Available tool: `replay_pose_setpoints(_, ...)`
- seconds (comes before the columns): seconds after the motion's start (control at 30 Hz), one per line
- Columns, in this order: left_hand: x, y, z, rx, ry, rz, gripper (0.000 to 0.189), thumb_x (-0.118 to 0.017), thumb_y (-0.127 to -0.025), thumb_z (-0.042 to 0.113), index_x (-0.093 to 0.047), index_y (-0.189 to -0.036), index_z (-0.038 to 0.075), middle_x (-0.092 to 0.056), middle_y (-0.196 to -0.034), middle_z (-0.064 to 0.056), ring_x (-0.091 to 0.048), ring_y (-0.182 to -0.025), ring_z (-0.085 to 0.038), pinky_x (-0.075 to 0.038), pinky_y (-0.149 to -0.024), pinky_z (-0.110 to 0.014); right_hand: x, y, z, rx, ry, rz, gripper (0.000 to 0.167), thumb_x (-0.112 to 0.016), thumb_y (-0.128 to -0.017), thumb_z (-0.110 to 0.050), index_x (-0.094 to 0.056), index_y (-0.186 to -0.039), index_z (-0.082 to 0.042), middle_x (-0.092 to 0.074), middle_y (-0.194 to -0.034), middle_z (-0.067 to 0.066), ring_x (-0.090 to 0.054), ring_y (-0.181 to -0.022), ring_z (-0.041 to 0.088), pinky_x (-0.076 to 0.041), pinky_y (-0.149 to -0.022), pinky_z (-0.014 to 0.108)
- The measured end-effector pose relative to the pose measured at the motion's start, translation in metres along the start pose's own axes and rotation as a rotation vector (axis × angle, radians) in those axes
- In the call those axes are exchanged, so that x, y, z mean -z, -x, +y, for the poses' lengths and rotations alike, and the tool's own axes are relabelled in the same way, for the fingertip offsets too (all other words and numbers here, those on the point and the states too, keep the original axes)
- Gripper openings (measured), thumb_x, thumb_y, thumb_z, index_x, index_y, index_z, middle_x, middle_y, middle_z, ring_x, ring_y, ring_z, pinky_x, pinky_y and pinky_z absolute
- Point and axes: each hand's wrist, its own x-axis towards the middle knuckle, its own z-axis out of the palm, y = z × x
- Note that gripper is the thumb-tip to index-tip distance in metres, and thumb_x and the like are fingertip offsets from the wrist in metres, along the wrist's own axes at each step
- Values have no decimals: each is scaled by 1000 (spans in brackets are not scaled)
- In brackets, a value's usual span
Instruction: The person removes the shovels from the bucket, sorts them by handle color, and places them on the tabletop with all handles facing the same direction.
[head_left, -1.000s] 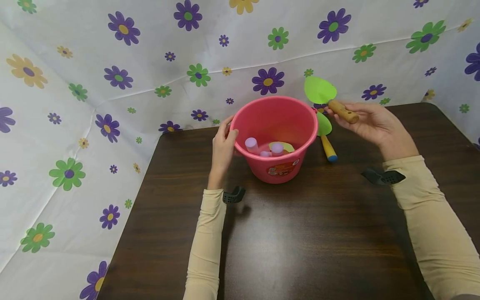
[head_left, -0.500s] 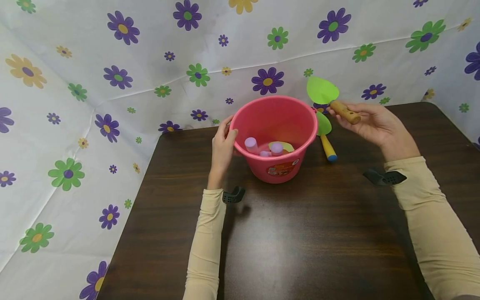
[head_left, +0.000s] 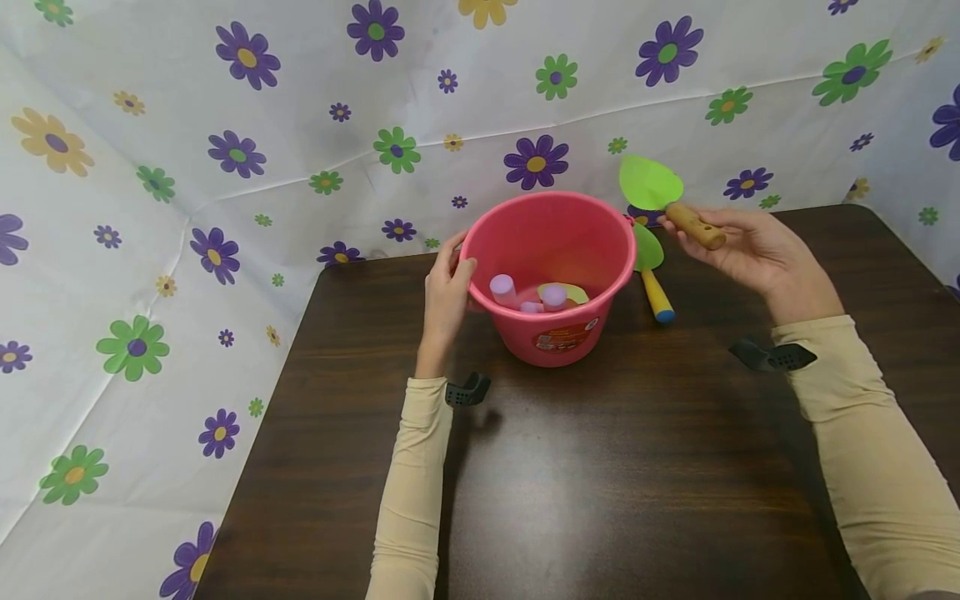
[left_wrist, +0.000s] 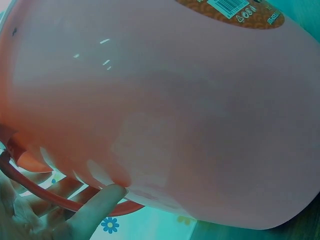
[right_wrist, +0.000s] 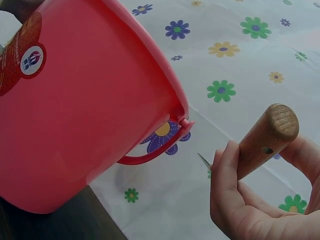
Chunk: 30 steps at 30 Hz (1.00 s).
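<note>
A pink bucket (head_left: 551,337) stands on the dark table, wide mouth tilted toward the head camera. My left hand (head_left: 444,296) grips its left side at the rim; the left wrist view shows those fingers (left_wrist: 102,202) against the bucket wall beside its carrying handle (left_wrist: 42,192). My right hand (head_left: 750,250) holds a small trowel by its wooden handle (right_wrist: 267,140), raised right of the bucket with its lime-green blade (head_left: 651,183) up. Inside the bucket lie light purple cylindrical pieces (head_left: 503,288) and a flat pale yellow piece (head_left: 573,293), partly hidden by the near rim.
Just right of the bucket is another trowel, with a yellow handle (head_left: 657,296) tipped blue and a green blade (head_left: 648,248). White flower-printed sheeting (head_left: 300,83) covers the wall behind and to the left. The brown tabletop (head_left: 585,467) extends toward me.
My right hand has drifted slightly right with the wooden-handled trowel, away from the bucket. My left hand and the bucket have stayed in place.
</note>
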Motion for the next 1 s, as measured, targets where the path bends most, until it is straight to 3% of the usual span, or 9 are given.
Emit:
replay_pose_setpoints(0.33, -1, 0, -2, -8, 1, 1, 52, -55, -98, 26, -53, -150, 18, -67, -134, -7, -72, -105, -28, -63, -69, -48, 5, 0, -2, -1, -22, 13, 44, -52, -102, 8, -50, -145, -3, -56, -138, 21, -63, -122, 40, -53, -104, 42)
replay_pose_setpoints(1.0, 0, 1, -4, -20, 0, 1, 52, -56, -98, 25, -54, -150, 17, -66, -135, -6, -71, -107, -25, -64, -71, -40, 21, 5, -5, -3, -54, 0, 47, -51, -103, 7, -46, -147, -6, -55, -138, 22, -60, -126, 38, -52, -106, 40)
